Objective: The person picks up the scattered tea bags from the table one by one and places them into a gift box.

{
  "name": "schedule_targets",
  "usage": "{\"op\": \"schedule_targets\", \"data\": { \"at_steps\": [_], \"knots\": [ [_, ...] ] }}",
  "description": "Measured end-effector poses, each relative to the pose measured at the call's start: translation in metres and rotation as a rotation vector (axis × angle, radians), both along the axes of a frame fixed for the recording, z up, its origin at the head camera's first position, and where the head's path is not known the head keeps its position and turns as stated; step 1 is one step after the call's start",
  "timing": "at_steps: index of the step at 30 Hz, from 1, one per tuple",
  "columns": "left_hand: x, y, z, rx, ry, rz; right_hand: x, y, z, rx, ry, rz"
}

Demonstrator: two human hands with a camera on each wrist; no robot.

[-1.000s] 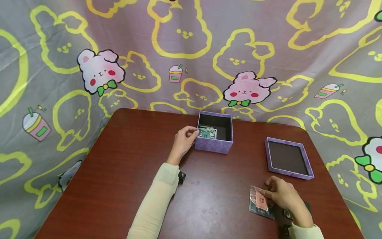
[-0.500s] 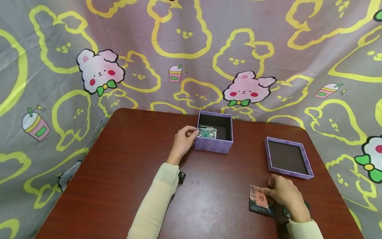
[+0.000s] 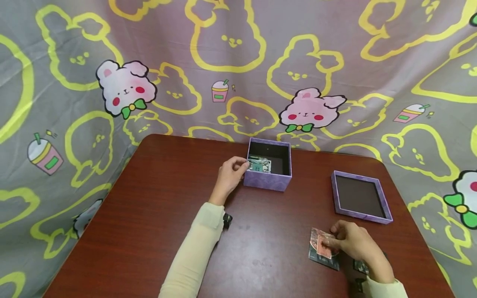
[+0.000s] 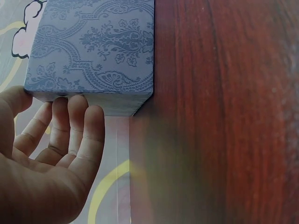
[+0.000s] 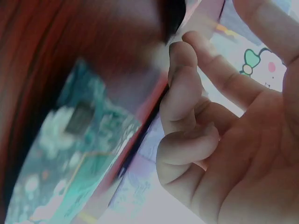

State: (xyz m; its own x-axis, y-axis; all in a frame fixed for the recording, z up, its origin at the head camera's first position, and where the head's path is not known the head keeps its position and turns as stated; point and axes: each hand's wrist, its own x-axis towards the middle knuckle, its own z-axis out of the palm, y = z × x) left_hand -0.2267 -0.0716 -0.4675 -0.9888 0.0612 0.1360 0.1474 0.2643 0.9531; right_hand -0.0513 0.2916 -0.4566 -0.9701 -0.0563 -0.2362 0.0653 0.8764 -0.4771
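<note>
A purple patterned box (image 3: pixel 266 182) stands open-topped at the back of the table, with a green printed card (image 3: pixel 261 164) inside. My left hand (image 3: pixel 230 174) grips its left wall, thumb at the rim and fingers against the side; the left wrist view shows this hand (image 4: pixel 56 144) under the box's edge (image 4: pixel 98 51). At the front right, my right hand (image 3: pixel 352 241) pinches a square printed card (image 3: pixel 323 249) with a red panel, between thumb and fingers. Another green-patterned card (image 3: pixel 360 266) lies partly hidden under the right wrist; the right wrist view shows a green card (image 5: pixel 70 154) beside the curled fingers.
The purple box lid (image 3: pixel 361 196) lies upturned, dark inside facing up, to the right of the box and beyond the right hand. A patterned cloth (image 3: pixel 238 74) hangs behind and beside the brown table (image 3: pixel 156 186).
My right hand still pinches the red-panelled card, which has shifted slightly up and left and changed its tilt. The left hand has stayed on the box wall.
</note>
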Motion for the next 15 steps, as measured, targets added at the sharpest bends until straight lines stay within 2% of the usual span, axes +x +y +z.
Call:
{"op": "schedule_targets", "data": {
  "at_steps": [15],
  "knots": [
    [0.0014, 0.0008, 0.0011, -0.009, -0.015, -0.004, -0.0044, 0.0062, -0.0039, -0.006, -0.022, 0.029]
  ]
}}
